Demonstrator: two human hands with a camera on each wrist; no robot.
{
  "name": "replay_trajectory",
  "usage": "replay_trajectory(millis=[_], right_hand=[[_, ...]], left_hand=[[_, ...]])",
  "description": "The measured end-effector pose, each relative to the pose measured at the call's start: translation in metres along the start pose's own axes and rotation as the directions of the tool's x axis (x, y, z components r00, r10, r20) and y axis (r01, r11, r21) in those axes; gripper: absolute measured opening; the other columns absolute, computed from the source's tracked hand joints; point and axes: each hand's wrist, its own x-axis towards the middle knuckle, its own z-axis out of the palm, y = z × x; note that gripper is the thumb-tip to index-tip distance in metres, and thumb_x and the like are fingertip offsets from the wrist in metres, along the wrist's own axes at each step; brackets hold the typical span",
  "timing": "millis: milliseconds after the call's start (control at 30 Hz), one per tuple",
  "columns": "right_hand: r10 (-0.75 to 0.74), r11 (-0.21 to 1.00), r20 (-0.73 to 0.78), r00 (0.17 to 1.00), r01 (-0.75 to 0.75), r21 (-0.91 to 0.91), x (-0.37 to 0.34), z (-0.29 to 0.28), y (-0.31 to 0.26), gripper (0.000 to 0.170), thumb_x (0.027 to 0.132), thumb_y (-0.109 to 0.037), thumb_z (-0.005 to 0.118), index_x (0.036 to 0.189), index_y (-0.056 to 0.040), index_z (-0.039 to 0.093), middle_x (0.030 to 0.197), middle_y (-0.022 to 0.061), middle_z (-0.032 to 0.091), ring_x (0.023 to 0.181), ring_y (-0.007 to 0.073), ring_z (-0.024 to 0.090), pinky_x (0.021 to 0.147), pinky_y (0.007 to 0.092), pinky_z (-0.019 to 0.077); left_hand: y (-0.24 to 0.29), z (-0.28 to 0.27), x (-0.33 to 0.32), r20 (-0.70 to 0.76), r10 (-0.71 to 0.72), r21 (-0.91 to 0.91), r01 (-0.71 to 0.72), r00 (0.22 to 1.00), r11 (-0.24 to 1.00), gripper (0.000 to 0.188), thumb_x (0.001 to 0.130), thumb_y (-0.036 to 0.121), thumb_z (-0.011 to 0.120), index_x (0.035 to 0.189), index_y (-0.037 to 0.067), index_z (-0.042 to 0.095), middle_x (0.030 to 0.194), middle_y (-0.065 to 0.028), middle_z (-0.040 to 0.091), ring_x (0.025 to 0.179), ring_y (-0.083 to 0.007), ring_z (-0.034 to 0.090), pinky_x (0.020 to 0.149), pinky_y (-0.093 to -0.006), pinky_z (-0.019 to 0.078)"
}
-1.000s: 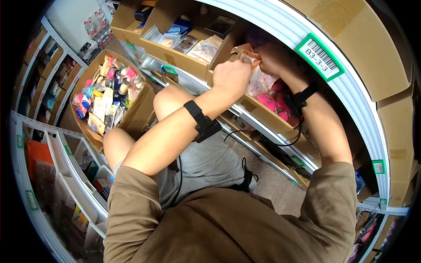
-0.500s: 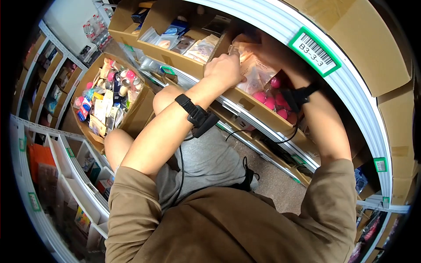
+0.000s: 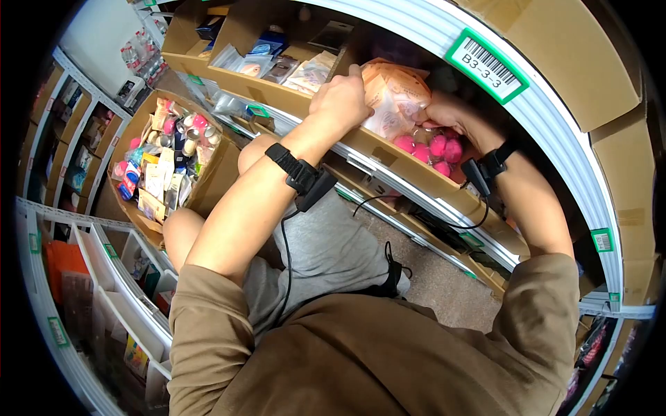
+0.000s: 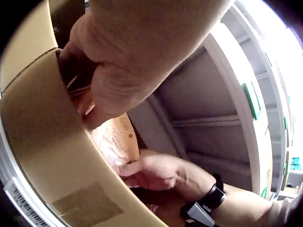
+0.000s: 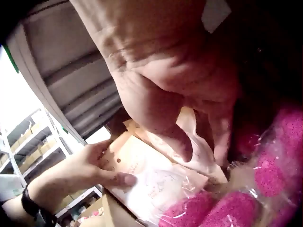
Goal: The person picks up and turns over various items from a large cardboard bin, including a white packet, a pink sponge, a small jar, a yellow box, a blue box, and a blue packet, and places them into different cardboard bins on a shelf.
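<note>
Orange-and-white packets (image 3: 397,93) stand bunched in a cardboard bin (image 3: 409,166), beside bagged pink balls (image 3: 433,149). At the packets' left edge is the left hand (image 3: 338,102); in the right wrist view that hand (image 5: 87,170) lays its thumb over the front packet (image 5: 142,165), its fingers partly hidden behind. The right hand (image 3: 454,116) is at the packets' right side, above the balls. Its thumb and fingers pinch a pale packet behind the front one in the right wrist view, where the hand (image 5: 184,94) hangs over the balls (image 5: 232,210).
Left of this bin, other compartments hold small packets (image 3: 310,71). A full carton (image 3: 215,177) of mixed goods stands near the knees. The shelf beam with its barcode label (image 3: 485,66) crosses above the right hand. A cable (image 3: 461,225) hangs from the right wrist.
The right hand has come forward from deep behind the packets to their right side. The left hand has shifted left onto their edge, and the packets stand more bunched and raised.
</note>
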Motion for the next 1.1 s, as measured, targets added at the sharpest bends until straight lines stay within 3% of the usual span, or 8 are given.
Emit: replay_trajectory(millis=[67,200,400,467,667,833,967,1100], right_hand=[[-0.038,0.987,0.016,0.999,0.035,0.155,0.021,0.002,0.012,0.044,0.087,-0.007,0.071,0.127,0.0040,0.056,0.106,0.0104,0.066,0.090,0.0133,0.066,0.074,0.0244,0.0578],[-0.199,0.818,-0.048,0.979,0.192,0.543,0.012,0.028,-0.024,0.040,0.089,-0.006,0.068,0.126,-0.0002,0.057,0.109,0.0101,0.065,0.091,0.0148,0.066,0.078,0.0256,0.0582],[-0.071,0.913,-0.040,0.997,0.081,0.400,0.003,0.040,-0.059,0.037,0.086,-0.013,0.071,0.121,-0.0057,0.061,0.106,0.0053,0.066,0.094,0.0138,0.062,0.078,0.0274,0.0541],[0.016,0.943,-0.020,1.000,-0.008,0.332,-0.011,0.037,-0.059,0.037,0.086,-0.016,0.071,0.121,-0.0070,0.062,0.106,0.0048,0.066,0.095,0.0144,0.062,0.078,0.0288,0.0524],[-0.190,0.926,-0.179,0.965,0.237,0.295,-0.017,0.037,-0.052,0.036,0.080,-0.016,0.072,0.114,-0.0059,0.066,0.104,0.0043,0.067,0.091,0.0187,0.061,0.077,0.0305,0.0494],[-0.171,0.959,-0.411,0.896,0.246,0.138,-0.007,0.038,-0.071,0.042,0.073,-0.013,0.074,0.112,0.0005,0.064,0.103,0.0102,0.068,0.093,0.0217,0.063,0.078,0.0341,0.0504],[-0.204,0.946,-0.402,0.893,0.286,0.155,0.001,0.037,-0.055,0.035,0.075,-0.008,0.073,0.108,-0.0003,0.066,0.099,0.0077,0.068,0.089,0.0196,0.064,0.076,0.0312,0.0506],[-0.113,0.921,-0.068,0.991,0.130,0.366,0.011,0.041,-0.037,0.036,0.076,-0.005,0.067,0.112,-0.0031,0.066,0.092,0.0051,0.066,0.089,0.0185,0.063,0.070,0.0327,0.0516]], left_hand=[[0.001,-0.003,-0.004,-0.036,0.022,-0.004,-0.022,0.999,1.000,0.065,0.077,0.028,0.078,0.124,-0.001,0.045,0.109,-0.0259,0.066,0.103,-0.0401,0.065,0.089,-0.0440,0.0537],[-0.001,0.006,-0.010,-0.174,0.083,-0.036,-0.090,0.981,0.995,0.055,0.076,0.025,0.078,0.110,-0.002,0.046,0.100,-0.0288,0.066,0.094,-0.0444,0.066,0.083,-0.0488,0.0528],[-0.004,0.011,-0.023,-0.376,0.254,0.215,-0.182,0.891,0.959,0.056,0.073,0.028,0.078,0.116,0.004,0.050,0.123,-0.0194,0.057,0.100,-0.0371,0.063,0.081,-0.0479,0.0527],[-0.006,0.011,-0.028,-0.489,0.451,0.459,-0.220,0.746,0.861,0.051,0.074,0.031,0.076,0.115,0.009,0.057,0.127,-0.0120,0.056,0.108,-0.0276,0.059,0.089,-0.0441,0.0472],[0.003,0.019,-0.029,-0.109,0.701,0.433,-0.601,0.705,0.672,0.023,0.083,0.029,0.065,0.099,0.013,0.070,0.112,-0.0024,0.066,0.109,-0.0211,0.058,0.097,-0.0434,0.0398],[0.006,0.037,-0.026,-0.091,0.764,0.576,-0.592,0.639,0.564,0.022,0.088,0.027,0.056,0.096,0.014,0.071,0.092,-0.0038,0.070,0.100,-0.0207,0.064,0.101,-0.0452,0.0379],[0.013,0.038,-0.031,-0.017,0.639,0.499,-0.548,0.769,0.672,0.026,0.089,0.031,0.056,0.097,0.011,0.071,0.093,-0.0054,0.070,0.102,-0.0214,0.063,0.106,-0.0484,0.0349],[0.000,0.025,-0.039,-0.199,0.626,0.543,-0.447,0.754,0.711,0.032,0.090,0.035,0.056,0.102,0.009,0.070,0.110,-0.0096,0.067,0.117,-0.0247,0.056,0.104,-0.0488,0.0364]])
